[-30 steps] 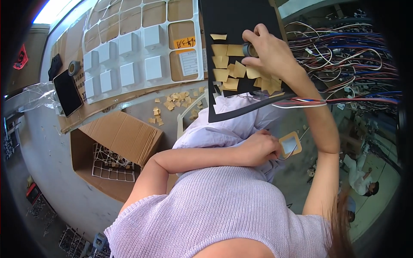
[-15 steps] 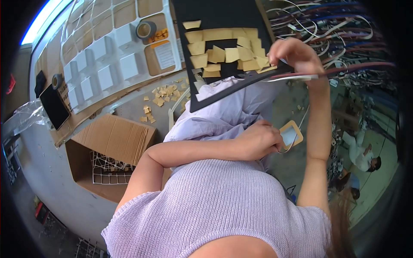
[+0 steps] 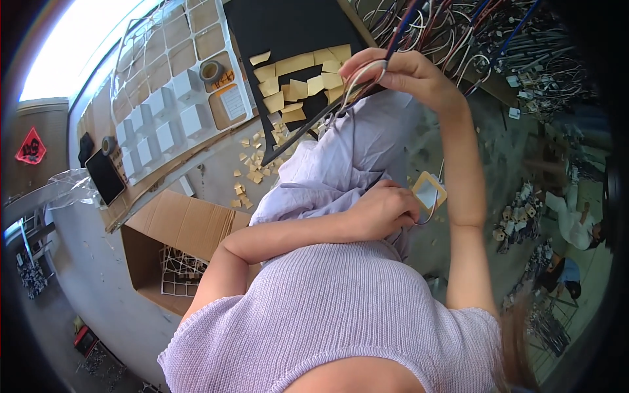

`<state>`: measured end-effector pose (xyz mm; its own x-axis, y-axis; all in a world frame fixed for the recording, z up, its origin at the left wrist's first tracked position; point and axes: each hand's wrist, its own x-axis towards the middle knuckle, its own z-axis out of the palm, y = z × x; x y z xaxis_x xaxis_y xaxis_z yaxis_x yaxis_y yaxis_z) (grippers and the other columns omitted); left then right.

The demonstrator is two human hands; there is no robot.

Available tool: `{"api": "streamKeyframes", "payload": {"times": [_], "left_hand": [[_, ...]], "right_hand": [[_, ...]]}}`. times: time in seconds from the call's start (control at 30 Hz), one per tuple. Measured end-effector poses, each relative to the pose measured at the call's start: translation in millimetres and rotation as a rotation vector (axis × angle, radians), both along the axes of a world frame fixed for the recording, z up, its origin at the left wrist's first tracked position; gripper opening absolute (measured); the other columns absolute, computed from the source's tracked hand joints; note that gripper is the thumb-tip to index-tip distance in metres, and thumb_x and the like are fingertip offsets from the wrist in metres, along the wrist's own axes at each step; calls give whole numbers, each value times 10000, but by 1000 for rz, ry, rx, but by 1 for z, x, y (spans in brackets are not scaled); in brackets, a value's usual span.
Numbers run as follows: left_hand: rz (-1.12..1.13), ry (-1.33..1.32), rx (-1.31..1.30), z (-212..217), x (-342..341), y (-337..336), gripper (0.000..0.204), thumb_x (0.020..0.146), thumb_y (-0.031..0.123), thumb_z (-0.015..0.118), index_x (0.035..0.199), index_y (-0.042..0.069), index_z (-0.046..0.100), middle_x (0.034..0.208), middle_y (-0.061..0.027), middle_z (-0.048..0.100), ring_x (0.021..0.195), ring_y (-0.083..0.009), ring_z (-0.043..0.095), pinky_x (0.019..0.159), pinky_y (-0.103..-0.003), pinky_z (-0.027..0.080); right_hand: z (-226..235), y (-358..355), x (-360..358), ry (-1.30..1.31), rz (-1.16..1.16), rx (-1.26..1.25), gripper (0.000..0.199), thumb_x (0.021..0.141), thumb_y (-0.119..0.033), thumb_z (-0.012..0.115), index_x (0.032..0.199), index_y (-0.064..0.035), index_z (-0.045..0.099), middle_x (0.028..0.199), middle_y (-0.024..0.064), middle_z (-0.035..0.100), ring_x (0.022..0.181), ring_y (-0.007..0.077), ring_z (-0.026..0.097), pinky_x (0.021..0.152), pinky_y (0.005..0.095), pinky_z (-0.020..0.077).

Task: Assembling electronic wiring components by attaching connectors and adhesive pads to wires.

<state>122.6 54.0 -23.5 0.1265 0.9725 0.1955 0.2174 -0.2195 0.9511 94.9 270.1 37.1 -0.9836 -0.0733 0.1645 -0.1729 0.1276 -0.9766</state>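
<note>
Nearest me, my left hand (image 3: 383, 211) lies curled on the lilac cloth (image 3: 341, 167) in my lap, fingers closed around the lower end of a thin wire (image 3: 429, 216); just beside it hangs a small tan-framed tag (image 3: 428, 191). Further out, my right hand (image 3: 400, 72) is raised, its fingers pinching a bundle of wires (image 3: 357, 82) at the edge of the black board (image 3: 288, 33).

The board carries a cluster of tan tape pieces (image 3: 295, 82), and more scraps (image 3: 252, 171) lie loose on the table below it, so I judge the taping well begun. The great tangle of wires (image 3: 498, 39) at far right looks untouched, so much seems left.

To the left, an open cardboard box (image 3: 177, 226) holds a white grid divider (image 3: 183, 272). Beyond it, the compartment tray (image 3: 167, 72) holds white boxes (image 3: 164, 121) in several cells, a tape roll (image 3: 211, 70) in one, a paper slip (image 3: 232, 103) in another; the other cells look bare.
</note>
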Motion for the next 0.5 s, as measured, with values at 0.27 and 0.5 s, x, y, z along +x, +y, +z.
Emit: {"api": "streamKeyframes", "payload": {"times": [0.27, 0.5], "left_hand": [[-32, 49, -13, 4, 12, 1, 81, 763, 127, 679, 823, 84, 645, 827, -29, 636, 847, -214, 609, 846, -366, 417], [-139, 112, -97, 10, 23, 3, 96, 786, 162, 668, 840, 85, 652, 858, -34, 643, 918, -234, 600, 918, -387, 392]], "right_hand": [[-30, -4, -13, -259, 432, 458, 147, 831, -80, 645, 950, -16, 703, 1007, 117, 685, 1002, 244, 629, 876, 319, 493], [-46, -34, -14, -431, 223, 1013, 481, 752, -420, 715, 1034, -39, 636, 1016, 167, 657, 982, 357, 623, 841, 430, 491]]}}
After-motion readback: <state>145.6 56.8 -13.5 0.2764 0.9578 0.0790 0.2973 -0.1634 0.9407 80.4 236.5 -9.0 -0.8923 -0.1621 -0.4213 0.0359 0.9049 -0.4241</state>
